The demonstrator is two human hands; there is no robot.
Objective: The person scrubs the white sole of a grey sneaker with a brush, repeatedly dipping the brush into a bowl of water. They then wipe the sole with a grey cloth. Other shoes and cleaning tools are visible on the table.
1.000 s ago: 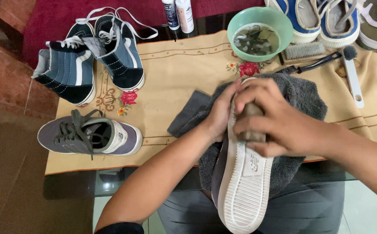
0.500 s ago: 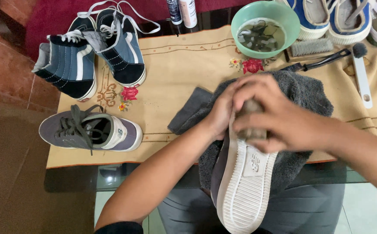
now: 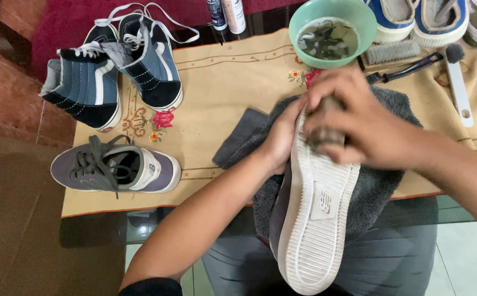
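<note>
Two hands are working over a grey towel (image 3: 383,181): left hand (image 3: 282,137) fingers gripping the upturned grey sneaker (image 3: 312,219), right hand (image 3: 367,123) fingers clasping a small brush (image 3: 326,136) against its white sole.

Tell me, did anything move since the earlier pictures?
Hardly. The right hand still presses a small brush against the white sole of the upturned sneaker, shifting only slightly. The left hand keeps its grip on the sneaker's side. The grey towel underneath, the green bowl and the other shoes on the embroidered cloth stayed put. Nothing was picked up or let go.
</note>
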